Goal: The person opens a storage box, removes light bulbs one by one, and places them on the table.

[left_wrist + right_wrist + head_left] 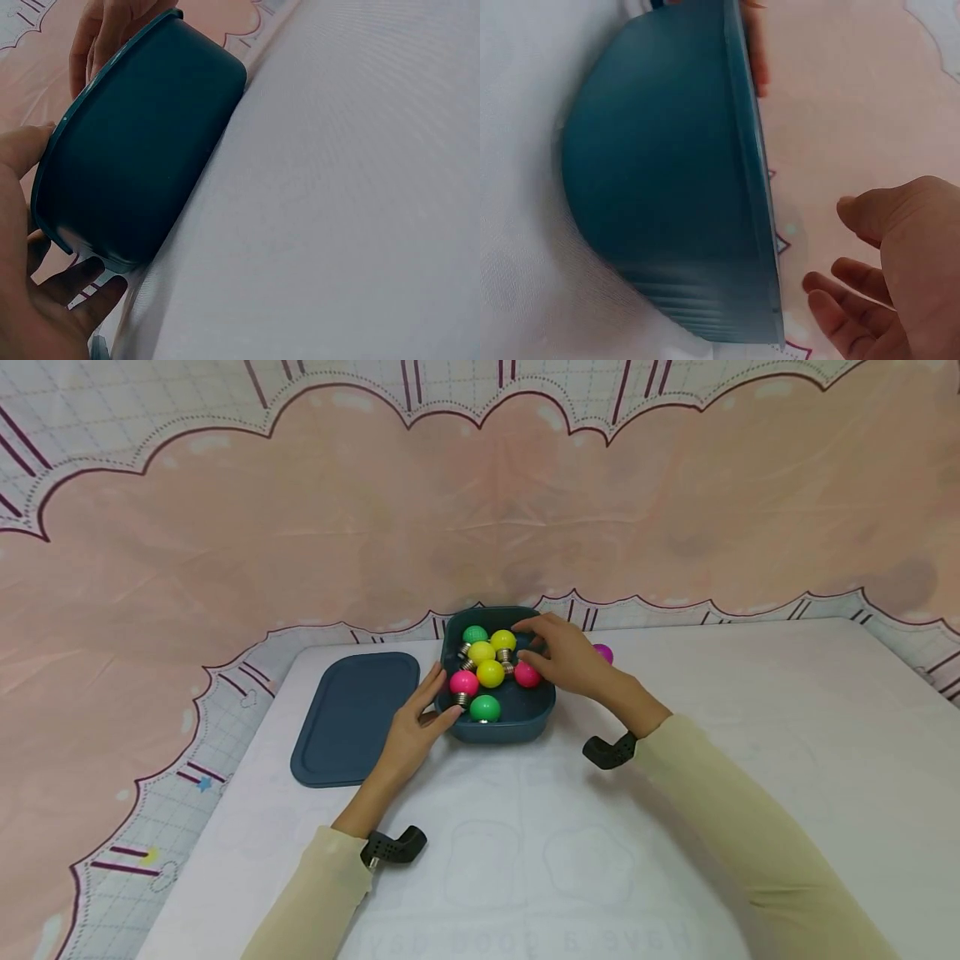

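Observation:
A dark blue-green plastic box (pixel 498 732) stands on the table with several toy light bulbs inside. Among them are a yellow bulb (pixel 491 673), a pink bulb (pixel 464 682) and a green bulb (pixel 485 708), with silvery screw bases showing on some. My left hand (pixel 411 731) rests against the box's left side, thumb at the rim and fingers along the outer wall. Over the right rim reaches my right hand (pixel 573 662), fingers bent loosely above the bulbs. In the right wrist view its thumb and fingers are apart with nothing between them. A red bulb (pixel 527 675) lies just below it.
The matching flat lid (pixel 352 718) lies on the white-covered table (pixel 510 868) left of the box. A purple bulb (pixel 603 652) sits outside the box, partly hidden behind the right hand. A patterned cloth backdrop (pixel 480 518) rises behind the table.

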`<state>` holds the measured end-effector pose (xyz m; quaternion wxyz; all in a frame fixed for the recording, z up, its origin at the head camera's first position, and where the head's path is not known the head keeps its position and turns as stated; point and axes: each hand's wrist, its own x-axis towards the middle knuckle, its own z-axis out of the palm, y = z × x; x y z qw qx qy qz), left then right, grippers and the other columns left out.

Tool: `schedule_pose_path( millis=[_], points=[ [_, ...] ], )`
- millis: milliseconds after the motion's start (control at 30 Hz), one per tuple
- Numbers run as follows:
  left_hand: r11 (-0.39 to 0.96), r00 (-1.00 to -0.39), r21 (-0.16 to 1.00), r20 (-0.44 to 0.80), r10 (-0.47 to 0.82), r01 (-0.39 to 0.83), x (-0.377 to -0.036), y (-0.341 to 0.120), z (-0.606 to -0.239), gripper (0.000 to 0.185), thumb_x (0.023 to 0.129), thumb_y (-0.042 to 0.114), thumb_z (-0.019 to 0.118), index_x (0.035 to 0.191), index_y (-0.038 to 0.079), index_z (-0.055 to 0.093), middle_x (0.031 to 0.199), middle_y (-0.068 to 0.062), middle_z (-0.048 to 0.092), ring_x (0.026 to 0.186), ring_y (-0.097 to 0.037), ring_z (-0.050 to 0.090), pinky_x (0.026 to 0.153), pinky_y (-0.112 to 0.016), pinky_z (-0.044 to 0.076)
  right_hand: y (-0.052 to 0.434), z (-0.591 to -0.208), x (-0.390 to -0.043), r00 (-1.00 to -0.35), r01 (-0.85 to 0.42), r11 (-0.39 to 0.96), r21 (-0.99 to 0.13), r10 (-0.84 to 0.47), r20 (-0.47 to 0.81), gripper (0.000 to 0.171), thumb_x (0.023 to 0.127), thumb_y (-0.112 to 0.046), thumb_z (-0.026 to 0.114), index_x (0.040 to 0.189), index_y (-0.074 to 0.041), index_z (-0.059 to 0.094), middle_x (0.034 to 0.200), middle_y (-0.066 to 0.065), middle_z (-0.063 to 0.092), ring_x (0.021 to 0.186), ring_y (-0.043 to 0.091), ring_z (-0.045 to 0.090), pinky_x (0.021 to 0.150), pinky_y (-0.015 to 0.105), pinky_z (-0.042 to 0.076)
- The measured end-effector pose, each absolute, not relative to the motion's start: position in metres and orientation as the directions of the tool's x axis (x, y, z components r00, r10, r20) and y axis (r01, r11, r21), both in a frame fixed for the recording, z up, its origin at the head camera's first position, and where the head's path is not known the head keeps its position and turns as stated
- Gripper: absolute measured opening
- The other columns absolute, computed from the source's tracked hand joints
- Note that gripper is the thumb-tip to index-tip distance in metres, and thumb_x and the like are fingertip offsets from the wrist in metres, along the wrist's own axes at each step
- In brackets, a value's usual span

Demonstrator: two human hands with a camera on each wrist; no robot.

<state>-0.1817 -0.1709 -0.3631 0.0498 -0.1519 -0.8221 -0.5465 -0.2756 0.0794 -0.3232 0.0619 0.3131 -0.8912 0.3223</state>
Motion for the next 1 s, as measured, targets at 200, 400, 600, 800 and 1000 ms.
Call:
schedule_pose_path(
  millis=[200,400,600,800,1000],
  points=[
    [0.355,-0.949,0.884,0.249,0.196,0.305,-0.182,-0.17,-0.363,0.06,0.095,0.015,0.061,0.147,0.004,0.033,0.157,-0.009,0.021,0.141,-0.023,0.023,0.105,-0.045,0.036,0.07,-0.322,-0.277,-0.804,-0.582,0.657,-0.48,-0.552,0.219,0.045,0.091,-0.017,0.066,0.132,-0.004,0.055,0.125,0.019,0.055,0.1,0.029,0.06,0.077,0.036,0.055],
    [0.36,-0.947,0.879,0.253,0.199,0.311,-0.181,-0.17,-0.362,0.06,0.095,0.014,0.061,0.147,0.003,0.033,0.156,-0.01,0.022,0.141,-0.025,0.024,0.104,-0.046,0.036,0.064,-0.323,-0.279,-0.815,-0.568,0.717,-0.405,-0.557,0.157,0.044,0.089,-0.018,0.068,0.13,-0.006,0.057,0.123,0.019,0.057,0.099,0.029,0.06,0.078,0.04,0.055],
    [0.365,-0.944,0.875,0.26,0.203,0.32,-0.181,-0.17,-0.362,0.06,0.095,0.013,0.061,0.147,0.002,0.033,0.156,-0.012,0.022,0.141,-0.026,0.025,0.104,-0.049,0.036,0.06,-0.326,-0.282,-0.818,-0.566,0.752,-0.338,-0.563,0.117,0.043,0.09,-0.023,0.067,0.13,-0.008,0.058,0.124,0.018,0.057,0.102,0.031,0.06,0.079,0.043,0.055],
    [0.359,-0.944,0.877,0.262,0.201,0.32,-0.181,-0.171,-0.363,0.06,0.095,0.013,0.061,0.147,0.002,0.033,0.156,-0.012,0.022,0.141,-0.025,0.024,0.104,-0.048,0.036,0.057,-0.323,-0.282,-0.819,-0.566,0.772,-0.289,-0.566,0.091,0.043,0.091,-0.026,0.066,0.129,-0.009,0.059,0.124,0.016,0.057,0.101,0.03,0.061,0.08,0.044,0.054],
    [0.365,-0.945,0.875,0.261,0.198,0.318,-0.181,-0.171,-0.362,0.06,0.095,0.014,0.061,0.147,0.003,0.033,0.156,-0.011,0.022,0.141,-0.024,0.024,0.104,-0.046,0.037,0.056,-0.32,-0.285,-0.818,-0.568,0.783,-0.253,-0.572,0.066,0.042,0.091,-0.027,0.066,0.129,-0.009,0.06,0.122,0.016,0.058,0.098,0.029,0.06,0.078,0.043,0.054]
  ],
)
